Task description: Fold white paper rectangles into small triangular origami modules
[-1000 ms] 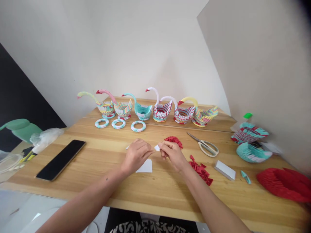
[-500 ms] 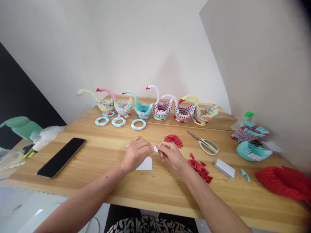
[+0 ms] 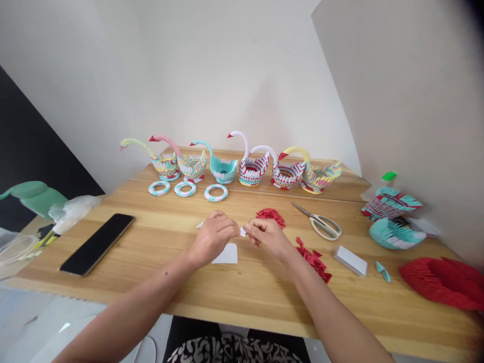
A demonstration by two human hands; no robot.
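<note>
white paper piece is held just above the wooden table, the right hand clamped on it between thumb and finger; the left hand's fingertips are bunched at its other side, whether gripping it is unclear. it seems partly folded, while the flat white sheet looks unworked. red folded pieces lie heaped, apparently done. six paper swans stand seemingly finished; two bowl-like bodies lack visible necks. what those hollows contain is too small to make out.
</note>
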